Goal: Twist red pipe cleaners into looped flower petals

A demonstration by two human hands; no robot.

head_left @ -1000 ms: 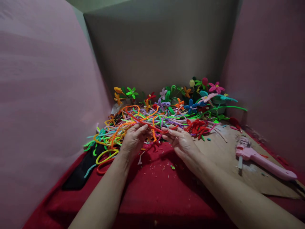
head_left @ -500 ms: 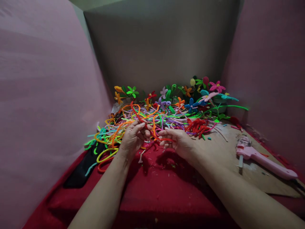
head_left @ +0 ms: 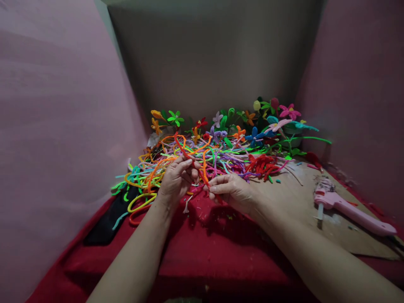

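Note:
A fuzzy red pipe cleaner (head_left: 181,146) runs slantwise between my two hands, its upper end sticking up past the left one. My left hand (head_left: 180,176) pinches it around its middle, fingers curled. Lower down and to the right, my right hand (head_left: 229,188) grips the same stem between thumb and fingers. Just behind them spreads a tangled heap of coloured pipe cleaners (head_left: 221,159), with an orange one (head_left: 205,164) looping close to my fingers. A bundle of short red pieces (head_left: 264,166) lies right of the heap.
Pipe-cleaner flowers, among them a blue one (head_left: 254,137) and a pink one (head_left: 290,112), stand along the back wall. A pink glue gun (head_left: 356,213) rests on a brown board (head_left: 284,198) at right. At left, a flat black object (head_left: 105,229) lies on the red cloth (head_left: 202,256).
My right hand has dropped slightly, and its fingers have closed on the red pipe cleaner, whose lower part now slants downward. My left hand keeps its hold almost unmoved.

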